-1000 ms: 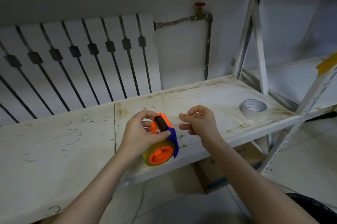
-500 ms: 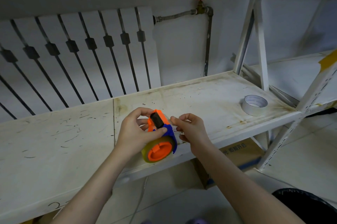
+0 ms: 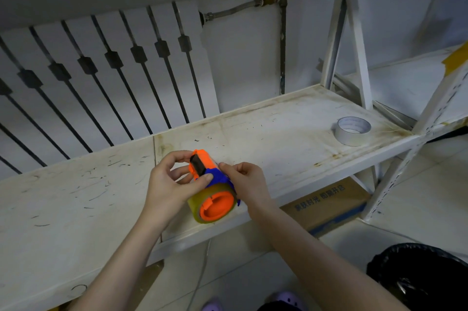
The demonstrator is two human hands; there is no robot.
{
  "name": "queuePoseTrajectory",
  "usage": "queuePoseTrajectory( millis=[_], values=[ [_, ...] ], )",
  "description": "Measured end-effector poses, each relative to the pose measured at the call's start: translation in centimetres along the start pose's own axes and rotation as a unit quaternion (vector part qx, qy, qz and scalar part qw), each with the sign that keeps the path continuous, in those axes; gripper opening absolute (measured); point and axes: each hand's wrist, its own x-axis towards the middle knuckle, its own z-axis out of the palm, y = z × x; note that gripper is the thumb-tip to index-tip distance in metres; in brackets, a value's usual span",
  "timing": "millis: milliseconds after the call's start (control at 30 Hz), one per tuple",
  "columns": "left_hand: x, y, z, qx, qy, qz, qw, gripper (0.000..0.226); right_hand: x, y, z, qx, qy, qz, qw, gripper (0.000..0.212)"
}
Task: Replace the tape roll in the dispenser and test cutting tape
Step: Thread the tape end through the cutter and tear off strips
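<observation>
Both hands work the dispenser [image 3: 211, 184] above the front edge of the white shelf [image 3: 291, 133]. Left hand [image 3: 169, 184] grips the orange-and-blue body, thumb pressed on the blue part just below the dark cutter end. A clear roll [image 3: 214, 205] already sits on the orange hub, so the step in hand looks like finding the tape's loose end. Right hand [image 3: 247, 184] pinches at the dispenser's right side; whether it has caught any tape I cannot tell. To do it well, keep the left hand firm so the roll cannot spin, peel the end squarely, and lead it up toward the cutter. Far right, the grey roll [image 3: 353, 131] lies flat on the shelf, well apart
</observation>
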Motion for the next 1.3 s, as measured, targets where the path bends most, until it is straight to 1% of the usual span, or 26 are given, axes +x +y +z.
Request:
queuePoseTrajectory(
  millis=[133, 167, 200, 233, 267, 300, 333, 367, 400, 433, 467, 533, 600, 633, 700, 767, 800, 833, 900, 967, 1067, 1133, 1167, 1233, 1300],
  values=[
    [0.1, -0.2, -0.1, 0.005, 0.005, -0.01, 1.0, 0.045, 0.7, 0.7, -0.3, -0.013, -0.019, 0.059, 0.998, 0.03],
    [0.1, -0.1, 0.0, 0.007, 0.005, -0.012, 1.0, 0.045, 1.0, 0.9, -0.5, -0.026, -0.009, 0.059, 0.998, 0.025],
    [0.1, -0.1, 0.0, 0.007, 0.003, -0.013, 1.0, 0.045, 1.1, 1.1, -0.8, -0.045, 0.018, 0.044, 0.998, 0.019],
    [0.1, 0.0, 0.1, 0.008, 0.001, -0.013, 1.0, 0.044, 0.9, 1.0, -1.1, -0.057, 0.053, 0.007, 0.997, 0.014],
    [0.1, 0.1, 0.2, 0.009, 0.0, -0.014, 1.0, 0.044, 0.4, 0.9, -1.3, -0.055, 0.074, -0.055, 0.994, 0.014],
    [0.2, 0.2, 0.4, 0.011, 0.002, -0.016, 1.0, 0.043, -0.1, 0.9, -1.5, -0.045, 0.062, -0.128, 0.989, 0.021],
    [0.3, 0.3, 0.5, 0.013, 0.004, -0.018, 1.0, 0.043, -0.8, 0.8, -1.6, -0.039, 0.02, -0.188, 0.981, 0.032],
    [0.4, 0.3, 0.7, 0.013, 0.005, -0.018, 1.0, 0.042, -1.5, 1.0, -1.5, -0.041, -0.04, -0.226, 0.972, 0.041],
    [0.5, 0.4, 0.9, 0.015, 0.006, -0.016, 1.0, 0.042, -2.1, 1.4, -1.2, -0.045, -0.1, -0.239, 0.965, 0.048],
    [0.6, 0.5, 1.0, 0.019, 0.008, -0.013, 1.0, 0.043, -2.4, 2.0, -0.9, -0.047, -0.141, -0.222, 0.964, 0.054],
    [0.7, 0.6, 1.2, 0.023, 0.011, -0.013, 1.0, 0.044, -2.3, 2.9, -0.8, -0.04, -0.161, -0.19, 0.968, 0.061],
    [1.0, 0.9, 1.5, 0.025, 0.027, -0.022, 0.999, 0.044, -1.9, 4.4, -1.1, -0.025, -0.163, -0.127, 0.978, 0.08],
    [1.7, 0.8, 1.9, 0.037, 0.051, -0.041, 0.997, 0.046, -1.7, 4.8, -1.8, -0.023, -0.165, -0.109, 0.98, 0.09],
    [2.1, 0.8, 2.2, 0.047, 0.065, -0.05, 0.995, 0.049, -1.6, 4.6, -2.0, -0.023, -0.165, -0.116, 0.979, 0.088],
    [2.9, 0.8, 3.3, 0.07, 0.088, -0.06, 0.992, 0.054, -1.3, 4.0, -2.3, -0.03, -0.164, -0.162, 0.973, 0.085],
    [3.4, 1.2, 4.2, 0.092, 0.117, -0.07, 0.986, 0.059, -0.8, 3.3, -1.8, -0.08, -0.167, -0.209, 0.96, 0.1],
    [3.5, 1.3, 4.4, 0.097, 0.131, -0.078, 0.984, 0.061, -0.5, 3.1, -1.4, -0.107, -0.17, -0.217, 0.955, 0.107],
    [3.8, 1.6, 4.7, 0.104, 0.127, -0.084, 0.983, 0.064, -0.2, 3.0, -1.3, -0.116, -0.16, -0.217, 0.956, 0.11],
    [4.2, 1.7, 4.7, 0.107, 0.099, -0.105, 0.984, 0.069, 0.5, 2.9, -1.3, -0.1, -0.16, -0.205, 0.96, 0.108],
    [4.3, 1.6, 3.9, 0.089, 0.059, -0.117, 0.987, 0.065, 0.8, 2.7, -1.6, -0.082, -0.18, -0.176, 0.964, 0.101],
    [4.2, 1.0, 2.3, 0.011, 0.004, -0.13, 0.991, 0.049, 1.0, 2.2, -2.7, -0.036, -0.25, -0.116, 0.961, 0.084],
    [3.9, 0.8, 1.5, -0.053, -0.042, -0.18, 0.981, 0.04, 0.8, 1.9, -3.3, -0.011, -0.308, -0.07, 0.949, 0.072],
    [3.7, 0.6, 1.4, -0.085, -0.061, -0.205, 0.973, 0.034, 0.7, 1.8, -3.4, -0.007, -0.333, -0.047, 0.942, 0.07],
    [3.6, 0.3, 1.6, -0.13, -0.063, -0.226, 0.963, 0.021, 0.4, 1.4, -3.4, -0.004, -0.373, -0.011, 0.928, 0.073],
    [3.5, 0.0, 2.0, -0.163, -0.031, -0.251, 0.954, 0.017, 0.2, 0.8, -3.3, 0.008, -0.389, 0.02, 0.921, 0.075]
  ],
)
